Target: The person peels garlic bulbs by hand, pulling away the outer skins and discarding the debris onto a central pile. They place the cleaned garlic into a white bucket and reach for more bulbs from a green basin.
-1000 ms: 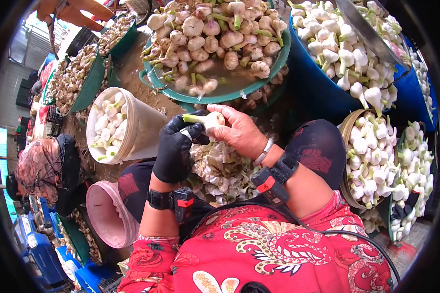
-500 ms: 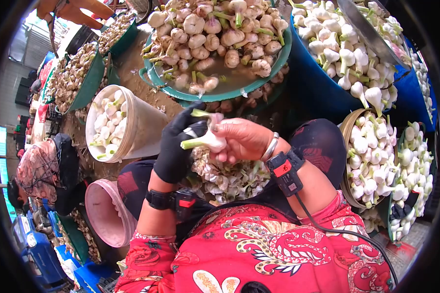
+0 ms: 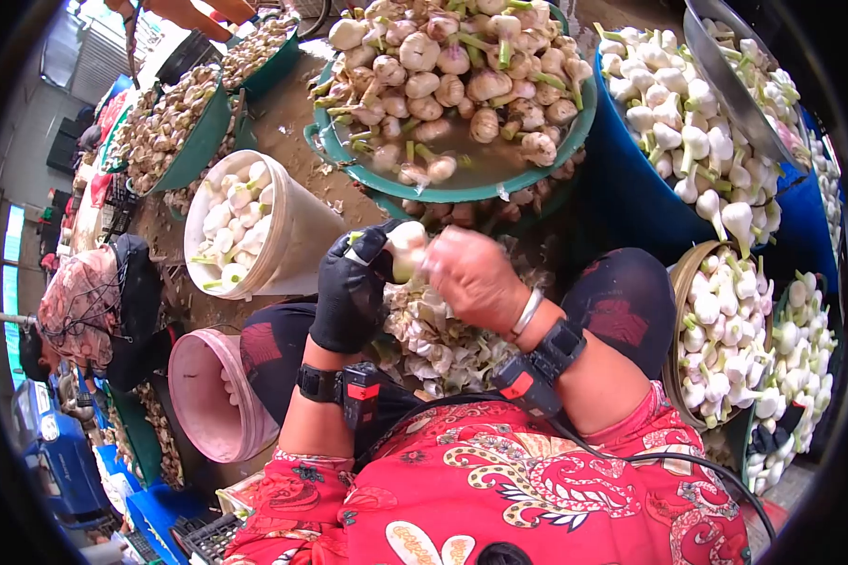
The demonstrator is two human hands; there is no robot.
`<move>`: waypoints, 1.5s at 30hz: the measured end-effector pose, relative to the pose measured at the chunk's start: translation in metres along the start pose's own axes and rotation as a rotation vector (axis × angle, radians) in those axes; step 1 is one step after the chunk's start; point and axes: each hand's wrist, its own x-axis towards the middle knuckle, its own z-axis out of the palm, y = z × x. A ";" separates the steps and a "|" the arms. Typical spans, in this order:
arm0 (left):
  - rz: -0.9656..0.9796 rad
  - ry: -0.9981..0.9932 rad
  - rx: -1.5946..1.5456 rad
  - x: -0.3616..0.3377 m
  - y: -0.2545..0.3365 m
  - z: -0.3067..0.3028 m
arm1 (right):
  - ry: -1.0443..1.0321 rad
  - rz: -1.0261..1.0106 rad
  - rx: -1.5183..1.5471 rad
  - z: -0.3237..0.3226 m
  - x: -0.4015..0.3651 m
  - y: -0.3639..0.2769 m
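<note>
- My left hand, in a black glove, curls its fingers around a white garlic bulb.
- My right hand bends its fingers by the bulb; they look blurry, so I cannot tell their grip.
- The bulb is over the peels, near the big green tub.

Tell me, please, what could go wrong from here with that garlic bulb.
The round white garlic bulb might slip from the black-gloved left hand onto the pale papery peelings below. White stemmed bulbs heaped at the rim of the tall blue plastic tub could also roll off if bumped.
</note>
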 end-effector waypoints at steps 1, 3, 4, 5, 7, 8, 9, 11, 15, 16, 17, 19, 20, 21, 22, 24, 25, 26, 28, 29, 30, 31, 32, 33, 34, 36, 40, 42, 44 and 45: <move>-0.066 0.013 -0.138 0.000 0.000 -0.002 | -0.163 0.047 0.043 0.008 -0.010 0.006; -0.068 0.059 -0.258 0.000 -0.005 0.001 | -0.579 0.354 0.001 0.015 -0.019 0.011; -0.070 0.057 -0.257 0.000 -0.008 0.005 | -0.615 0.445 0.001 0.017 -0.024 0.012; -0.072 0.101 -0.308 -0.001 -0.010 0.010 | -0.501 0.472 0.044 0.014 -0.022 0.013; -0.074 0.145 -0.363 -0.003 -0.012 0.012 | -0.245 0.522 0.156 0.010 -0.017 0.025; -0.150 0.081 -0.450 -0.002 -0.012 0.009 | -0.167 0.668 0.213 -0.001 -0.005 0.013; -0.226 0.016 -0.537 -0.001 -0.011 0.006 | -0.122 0.643 0.209 -0.006 0.000 0.007; -0.128 -0.033 -0.326 -0.001 -0.007 0.006 | -0.076 0.621 0.199 -0.007 0.002 0.006; 0.218 -0.139 0.272 -0.002 0.011 0.007 | 0.070 0.477 0.592 -0.008 0.002 0.009; 0.217 -0.141 0.269 -0.002 0.010 0.008 | 0.074 0.546 0.801 -0.010 0.002 0.008; 0.065 -0.103 0.033 -0.001 0.007 0.010 | 0.207 0.499 0.803 -0.002 0.003 0.007; -0.085 -0.065 -0.204 -0.001 -0.003 0.011 | 0.217 0.346 0.464 -0.007 0.003 0.007; -0.238 -0.005 -0.462 0.001 -0.007 0.011 | 0.222 0.185 0.131 -0.010 0.005 0.005; -0.389 0.059 -0.717 0.001 -0.009 0.009 | 0.224 0.239 0.160 -0.009 0.007 -0.007; -0.382 0.068 -0.709 0.000 -0.010 0.006 | 0.108 0.261 0.179 -0.009 0.005 -0.009; -0.101 0.145 -0.380 -0.002 0.002 0.005 | -0.067 0.059 0.173 0.008 -0.007 0.000; 0.235 0.104 0.343 -0.006 -0.006 0.000 | -0.100 0.052 0.101 0.014 -0.012 0.005; 0.239 0.104 0.344 -0.005 -0.003 -0.002 | -0.098 0.049 0.100 0.011 -0.007 0.003; -0.321 0.107 -0.542 -0.008 -0.001 -0.005 | 0.057 0.501 0.485 0.000 0.003 0.002; -0.341 0.086 -0.558 -0.010 -0.001 -0.005 | 0.059 0.501 0.597 -0.002 0.007 0.008; -0.346 0.079 -0.560 -0.010 -0.005 -0.005 | 0.128 0.542 0.762 0.000 0.008 0.007; -0.366 0.034 -0.625 -0.010 -0.010 -0.005 | 0.129 0.548 0.789 0.001 0.008 0.006; -0.384 -0.011 -0.691 -0.009 -0.011 -0.002 | 0.127 0.554 0.814 -0.001 0.010 0.005; -0.385 -0.015 -0.694 -0.009 -0.010 0.000 | 0.129 0.555 0.809 -0.004 0.012 0.003; -0.273 -0.045 -0.538 -0.009 -0.007 0.002 | 0.133 0.602 0.920 -0.008 0.015 0.000; -0.166 -0.074 -0.380 -0.009 0.004 0.004 | 0.140 0.649 1.035 -0.010 0.017 0.002; 0.068 -0.049 0.068 -0.008 0.011 0.005 | 0.093 0.662 0.904 -0.009 0.017 0.009; -0.114 0.031 -0.195 -0.008 0.011 0.007 | 0.091 0.684 0.835 -0.011 0.020 0.005; -0.025 0.006 -0.113 -0.006 0.016 0.007 | 0.204 0.683 0.846 -0.009 0.021 0.003; -0.026 0.006 -0.115 -0.006 0.016 0.006 | 0.129 0.682 0.824 -0.013 0.021 0.004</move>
